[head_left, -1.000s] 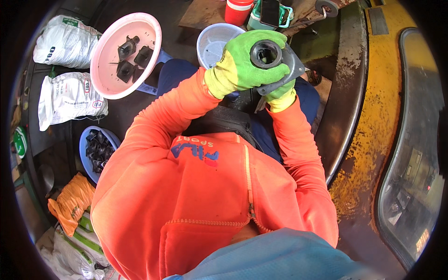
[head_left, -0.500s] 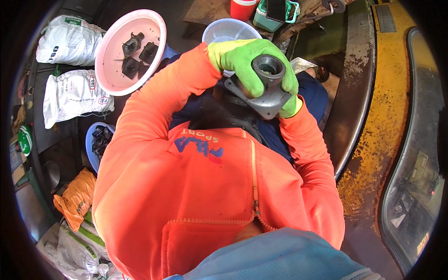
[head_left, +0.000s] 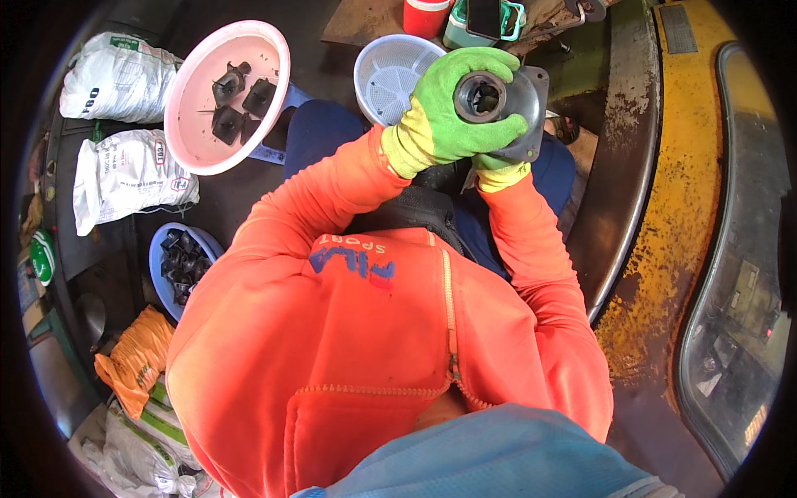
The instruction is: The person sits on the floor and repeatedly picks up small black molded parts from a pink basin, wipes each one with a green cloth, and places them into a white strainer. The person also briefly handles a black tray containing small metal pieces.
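A dark grey part (head_left: 530, 95), with a square flange, holes at its corners and a round hollow collar, is held up in front of my chest. My left hand (head_left: 444, 104), in a green glove with a yellow cuff, wraps its thumb and fingers around the collar. Behind and below the flange is my right hand (head_left: 501, 174), also gloved. Only its cuff and a bit of green show; its fingers are hidden by the part. The collar's opening faces up, with an uneven dark shape inside.
To the left, a pink basin (head_left: 178, 124) contains several dark parts. A blue basin (head_left: 154, 270) of black pieces stands nearer, by white sacks (head_left: 133, 178) and an orange bag (head_left: 137, 353). Beyond my hands is a pale blue strainer basket (head_left: 390, 70). Rusty yellow machinery (head_left: 664, 249) borders the right.
The grey part has been turned, so its flange now extends right of the collar instead of toward me. It sits slightly higher, and my left hand's grip shows from its left side.
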